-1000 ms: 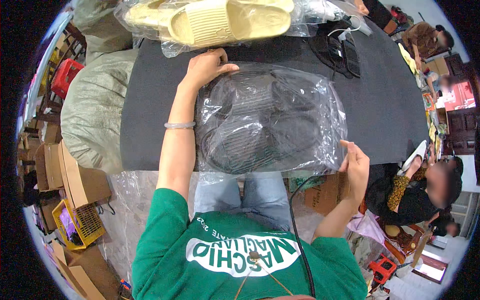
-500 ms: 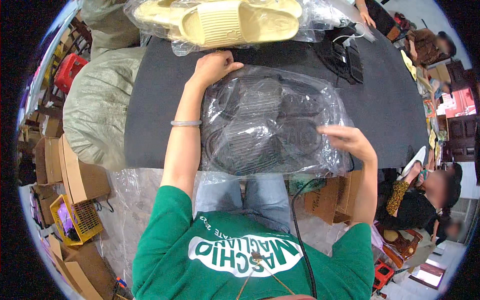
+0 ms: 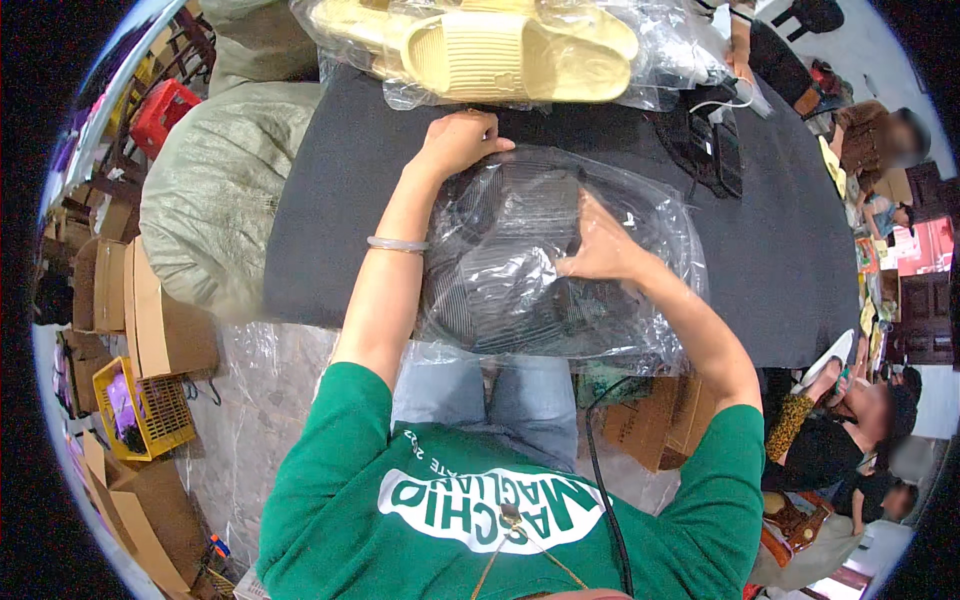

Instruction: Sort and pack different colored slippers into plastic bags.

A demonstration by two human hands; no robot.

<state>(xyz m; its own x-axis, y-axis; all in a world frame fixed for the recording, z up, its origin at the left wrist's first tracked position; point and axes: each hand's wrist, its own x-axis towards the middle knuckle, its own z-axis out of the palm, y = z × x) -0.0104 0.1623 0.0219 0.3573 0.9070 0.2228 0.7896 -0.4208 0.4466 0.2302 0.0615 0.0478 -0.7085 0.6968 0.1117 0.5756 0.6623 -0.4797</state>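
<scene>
A pair of black slide sandals lies flat on the dark table, side by side in a clear plastic bag. At the bag's upper left corner, my left hand is closed, its fingers pinching the plastic edge. My right hand rests over the right part of the sandals, thumb and forefinger spread wide. Whether it lies on the plastic or inside the bag I cannot tell. Its other fingers are partly hidden.
Bagged cream slides lie at the table's far edge. A black device with a white cable sits far right. A pale woven sack leans against the left side. Cardboard boxes and a yellow crate stand lower left. Other people sit right.
My right hand has moved left from the bag's right edge onto the sandals, and its thumb and forefinger have spread. My left hand keeps its place at the bag's corner.
</scene>
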